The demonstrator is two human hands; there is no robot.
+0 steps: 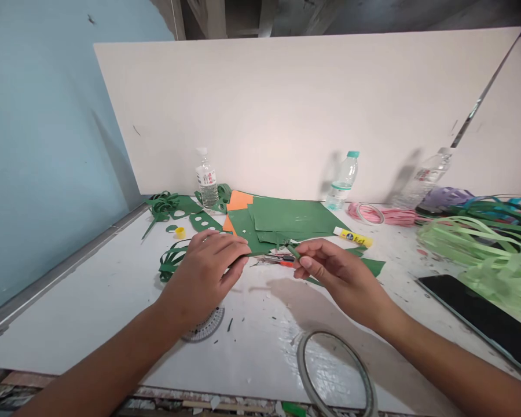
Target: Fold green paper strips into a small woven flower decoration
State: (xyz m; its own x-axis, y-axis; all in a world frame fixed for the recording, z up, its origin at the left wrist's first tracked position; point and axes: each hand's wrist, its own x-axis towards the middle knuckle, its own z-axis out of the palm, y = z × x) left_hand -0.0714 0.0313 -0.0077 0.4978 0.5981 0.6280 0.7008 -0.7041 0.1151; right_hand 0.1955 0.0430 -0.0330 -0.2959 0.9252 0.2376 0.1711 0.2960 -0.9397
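Note:
My right hand (336,272) pinches a small green paper strip (293,251) between thumb and fingertips, a little above the table. To its left, my left hand (215,260) is closed, fingers bent together over the thumb; what it may hold is hidden. A curled bundle of green paper strips (168,266) lies beside the left wrist. Between and beyond both hands are stacked green paper sheets (286,214), with an orange sheet (240,200) partly under them. A red-and-dark tool (286,263) lies near the right fingertips, and a clear protractor (208,325) is partly covered by my left forearm.
A tape roll (301,359) lies at the front edge. A yellow glue stick (353,237) and its yellow cap (180,232) lie apart. Bottles (207,185) stand along the white board (282,116). At right are a phone (481,315) and light green strips (481,249).

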